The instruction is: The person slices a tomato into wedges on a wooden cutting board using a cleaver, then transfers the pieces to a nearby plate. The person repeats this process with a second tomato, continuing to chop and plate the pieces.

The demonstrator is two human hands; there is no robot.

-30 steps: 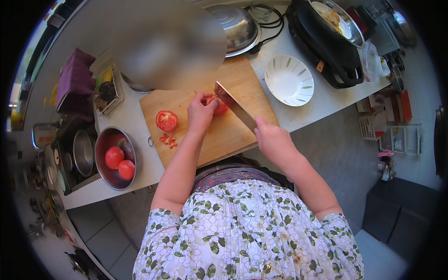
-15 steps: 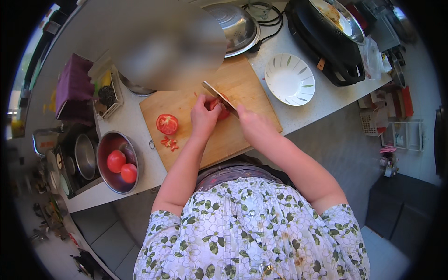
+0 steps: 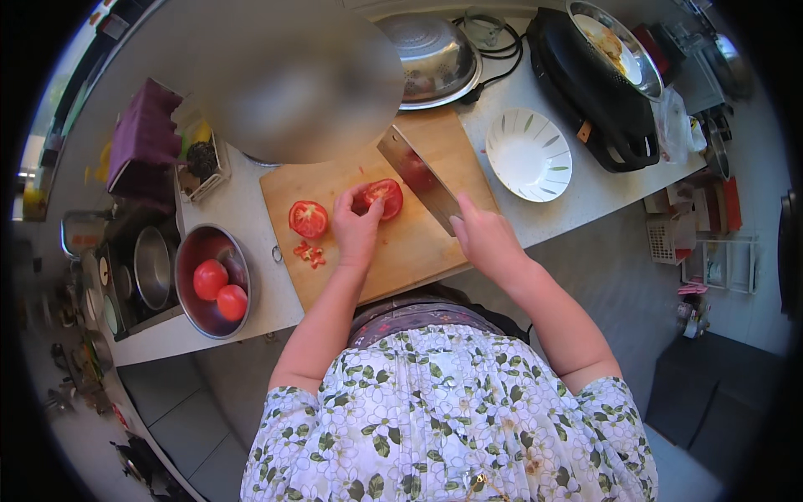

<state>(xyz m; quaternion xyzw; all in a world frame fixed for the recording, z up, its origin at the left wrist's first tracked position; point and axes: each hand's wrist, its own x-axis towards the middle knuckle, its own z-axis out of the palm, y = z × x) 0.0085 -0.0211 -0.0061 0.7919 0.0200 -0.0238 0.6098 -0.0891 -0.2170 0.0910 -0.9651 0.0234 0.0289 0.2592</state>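
Observation:
My left hand (image 3: 357,227) pinches a cut tomato piece (image 3: 384,199) against the wooden cutting board (image 3: 410,251), its wet red inside facing up. In my right hand (image 3: 487,238) is the handle of a broad kitchen knife (image 3: 431,194). The blade is tilted beside the held tomato, apart from it, its flat side showing a red reflection. Left of my left hand lies a tomato half (image 3: 308,219), cut face up. Small red tomato trimmings (image 3: 310,254) sit just below that half.
A metal bowl (image 3: 248,301) with two whole tomatoes stands left of the board. To its right is a white patterned bowl (image 3: 520,159). Behind are an upturned metal colander (image 3: 431,58) and a black appliance (image 3: 577,92) with a cord. A blurred patch hides the back left.
The knife has come away from the tomato to the right, its blade turning flatter. My left hand has shifted slightly, and the tomato's cut inside now shows.

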